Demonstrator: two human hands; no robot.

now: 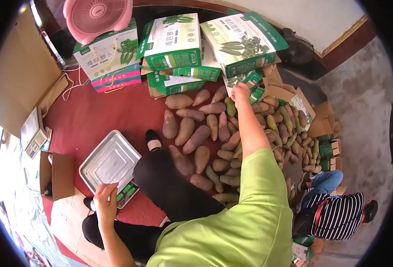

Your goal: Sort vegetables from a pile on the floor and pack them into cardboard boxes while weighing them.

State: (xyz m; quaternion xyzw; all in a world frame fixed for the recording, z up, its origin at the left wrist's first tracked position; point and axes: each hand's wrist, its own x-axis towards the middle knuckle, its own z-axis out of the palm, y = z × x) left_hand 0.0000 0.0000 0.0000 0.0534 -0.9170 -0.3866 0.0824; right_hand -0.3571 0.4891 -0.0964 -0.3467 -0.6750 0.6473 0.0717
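From afar, I watch the right hand [240,92] at a green-and-white carton [253,78] below a larger printed box [238,40]; whether its fingers grip, I cannot tell. The left hand [105,198] hangs loosely open near the metal tray [99,155]. Steady handling seems wise.

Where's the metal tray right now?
In the head view, the metal tray is left of centre on the red-surfaced side, just beyond the left hand and next to the scale's green display.

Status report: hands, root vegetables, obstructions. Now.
Right hand by green-and-white cartons, grip unclear. Left hand by metal tray. Root vegetables loose; right arm hiding some.
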